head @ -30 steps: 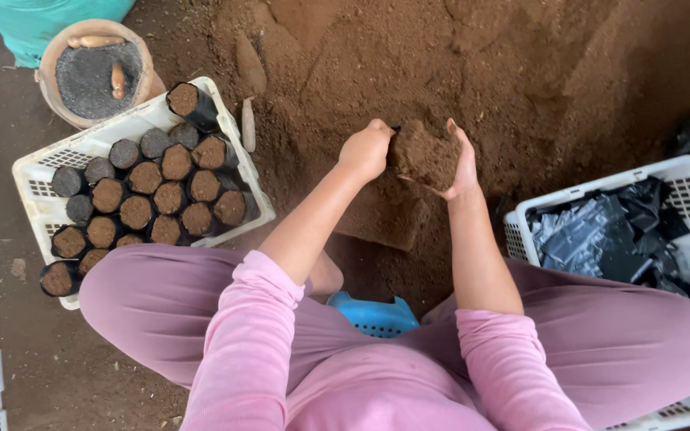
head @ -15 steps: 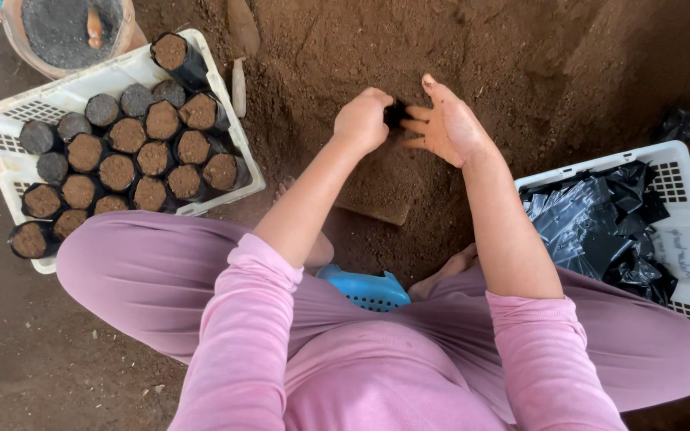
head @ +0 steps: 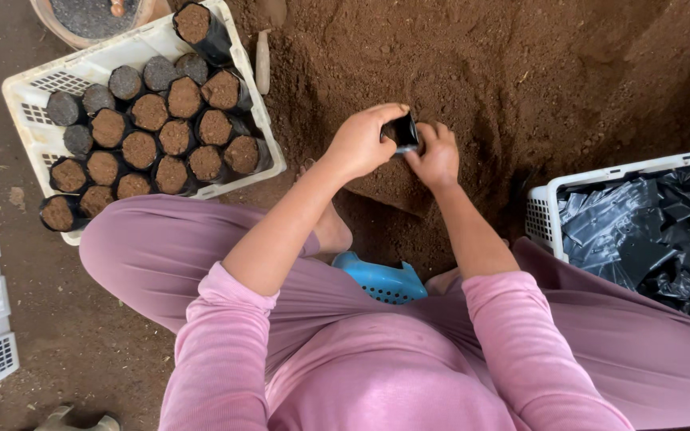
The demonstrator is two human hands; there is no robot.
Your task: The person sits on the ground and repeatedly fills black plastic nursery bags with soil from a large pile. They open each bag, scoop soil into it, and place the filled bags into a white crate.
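Between white crates (head: 29,84), over soil heap (head: 481,72), both hands (head: 399,144) pinching one small black bag (head: 403,132).

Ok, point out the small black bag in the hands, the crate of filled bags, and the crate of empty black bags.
small black bag (head: 403,132), head view, on its black side between the hands.
crate of filled bags (head: 29,80), head view, on its white rim.
crate of empty black bags (head: 543,211), head view, on its white left wall.
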